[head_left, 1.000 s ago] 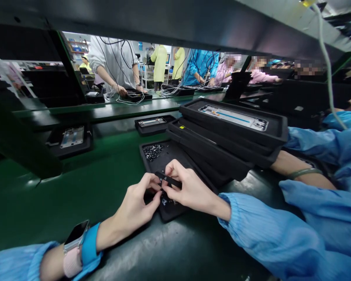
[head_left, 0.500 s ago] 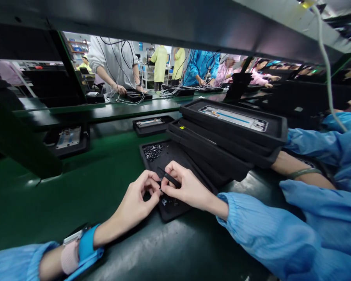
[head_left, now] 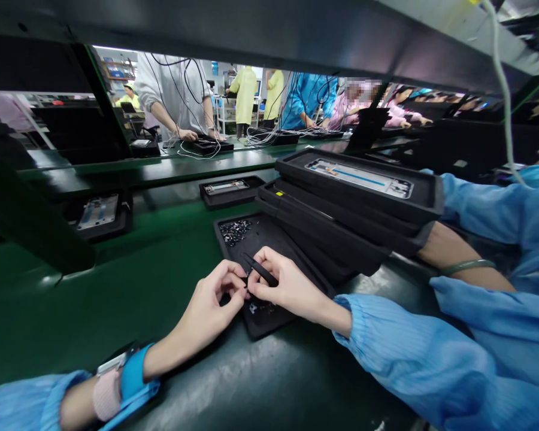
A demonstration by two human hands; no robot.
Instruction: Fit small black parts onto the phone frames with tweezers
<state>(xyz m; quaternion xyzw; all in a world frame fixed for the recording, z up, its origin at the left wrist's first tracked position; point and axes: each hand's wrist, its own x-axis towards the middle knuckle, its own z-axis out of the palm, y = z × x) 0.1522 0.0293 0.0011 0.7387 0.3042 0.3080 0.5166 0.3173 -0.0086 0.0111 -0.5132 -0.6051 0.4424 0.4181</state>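
Both hands meet over the lower part of a black tray (head_left: 278, 239). My right hand (head_left: 284, 284) is closed around a black tweezers-like tool (head_left: 263, 271), which points up and left. The fingers of my left hand (head_left: 218, 299) are pinched together, touching the right fingertips; whatever lies between them is too small to name. A pile of small dark and silver parts (head_left: 235, 232) fills the tray's upper left corner. A few more small parts (head_left: 254, 307) lie in the tray just below the hands.
Stacked black trays (head_left: 332, 203) stand behind to the right, a metal frame (head_left: 359, 178) in the top one. Two more trays (head_left: 231, 191) (head_left: 101, 214) sit further left. A neighbour's arm (head_left: 467, 257) reaches in at the right. A green post (head_left: 31, 197) slants at the left.
The two trays at the left and the neighbour's arm at the right have shifted slightly in view. My hands hold nearly the same pose, still together over the tray.
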